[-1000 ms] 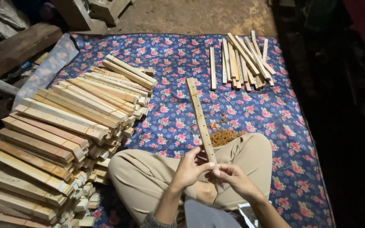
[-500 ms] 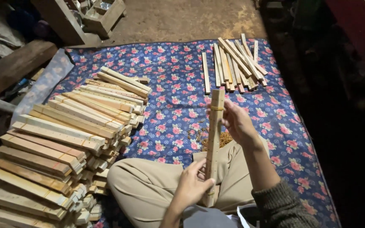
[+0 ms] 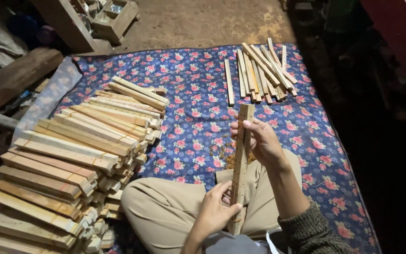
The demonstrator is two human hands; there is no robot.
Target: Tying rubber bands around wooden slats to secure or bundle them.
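Closest in, the left hand (image 3: 214,211) is wrapped round the lower end of a long wooden slat (image 3: 239,164), thumb across its face, fingers curled behind — a firm grip, low over the crossed legs in tan trousers (image 3: 165,211). The slat stands nearly upright in front of the person, a row of small holes running down its face. Further up, the right hand (image 3: 259,138) clasps the upper part, fingertips (image 3: 240,126) hooked over the left edge just under the top end. Both hands are closed on that one piece, holding it clear of the blanket.

By the look of it the work is partway through. To the left, a large stack of holed slats (image 3: 71,155) lies in neat layers, far bigger than anything else here. Just beyond the knees, a small heap of shavings (image 3: 233,160) sits on the blue flowered blanket (image 3: 193,99). At the far edge a loose pile of thinner sticks (image 3: 261,70) lies fanned out, well apart from the big stack. Which pile is finished I cannot tell.
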